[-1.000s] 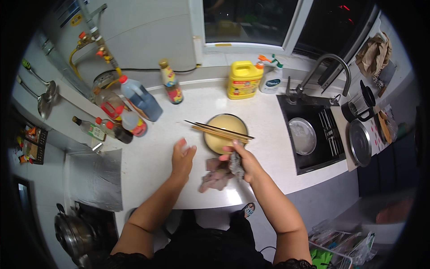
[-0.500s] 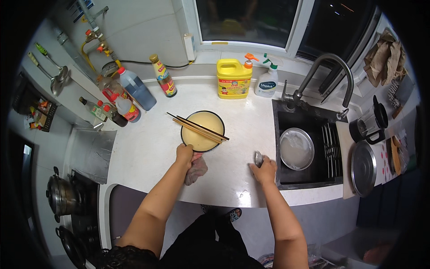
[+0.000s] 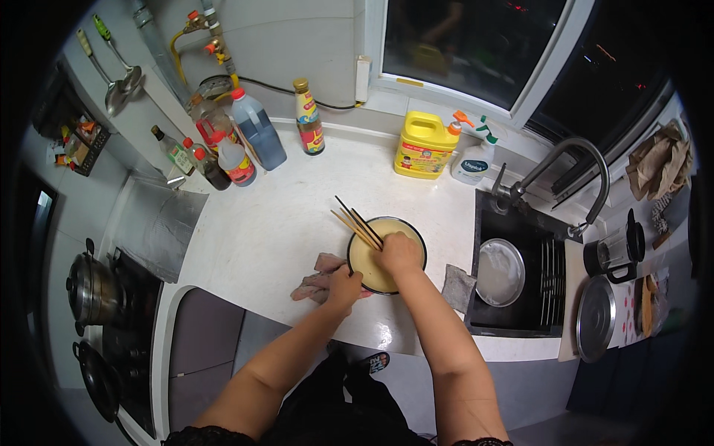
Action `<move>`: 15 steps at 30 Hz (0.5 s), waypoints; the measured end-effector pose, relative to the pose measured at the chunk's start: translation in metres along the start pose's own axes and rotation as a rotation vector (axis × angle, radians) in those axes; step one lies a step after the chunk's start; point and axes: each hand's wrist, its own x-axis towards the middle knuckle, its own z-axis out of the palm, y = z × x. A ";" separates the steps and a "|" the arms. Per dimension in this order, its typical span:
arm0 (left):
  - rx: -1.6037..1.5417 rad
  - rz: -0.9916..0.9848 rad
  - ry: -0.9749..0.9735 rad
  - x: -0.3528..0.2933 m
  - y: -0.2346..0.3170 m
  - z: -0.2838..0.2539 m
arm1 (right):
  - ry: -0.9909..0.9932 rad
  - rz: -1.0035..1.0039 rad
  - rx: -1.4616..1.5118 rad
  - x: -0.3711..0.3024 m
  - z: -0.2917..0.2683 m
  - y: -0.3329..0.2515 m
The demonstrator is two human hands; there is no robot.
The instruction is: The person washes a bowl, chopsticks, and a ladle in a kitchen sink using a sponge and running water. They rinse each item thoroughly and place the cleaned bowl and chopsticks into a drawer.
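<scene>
A dark-rimmed bowl (image 3: 372, 276) of smooth pale-yellow batter or similar liquid stands on the white counter. My left hand (image 3: 346, 288) grips its near-left rim. Over the bowl, my right hand (image 3: 399, 254) is closed around several chopsticks (image 3: 357, 227), some black and some light wood, whose ends slant up past the far-left rim. My hand hides their other ends. A crumpled pinkish-grey cloth (image 3: 316, 281) lies beside the left hand, touching the bowl's side. Farther right, a grey cloth (image 3: 459, 288) rests at the sink's edge, apart from both hands.
The black sink (image 3: 513, 316) on the right holds a round metal pan (image 3: 500, 271) under a curved faucet (image 3: 595, 167). Bottles (image 3: 259, 134), a yellow jug (image 3: 424, 145) and a spray bottle (image 3: 474, 160) line the back. A lidded pot (image 3: 93, 286) sits on the stove at left.
My right hand has left the grey cloth by the sink and taken hold of the chopsticks lying across the bowl, which now tilt upward. My left hand stays at the bowl's rim.
</scene>
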 end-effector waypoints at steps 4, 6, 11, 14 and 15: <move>-0.036 -0.056 -0.030 0.001 -0.017 -0.004 | -0.076 -0.062 -0.011 0.002 0.020 0.010; -0.048 -0.068 -0.016 -0.005 -0.019 -0.004 | -0.081 -0.119 -0.008 -0.001 0.019 0.011; 0.040 -0.044 0.006 -0.028 -0.019 -0.008 | 0.005 -0.178 0.092 -0.001 0.028 0.027; -0.030 0.094 0.185 -0.061 -0.034 -0.016 | 0.022 -0.187 0.172 -0.004 0.017 0.032; -0.108 0.136 0.228 -0.073 -0.041 -0.024 | 0.023 -0.180 0.199 -0.006 0.012 0.031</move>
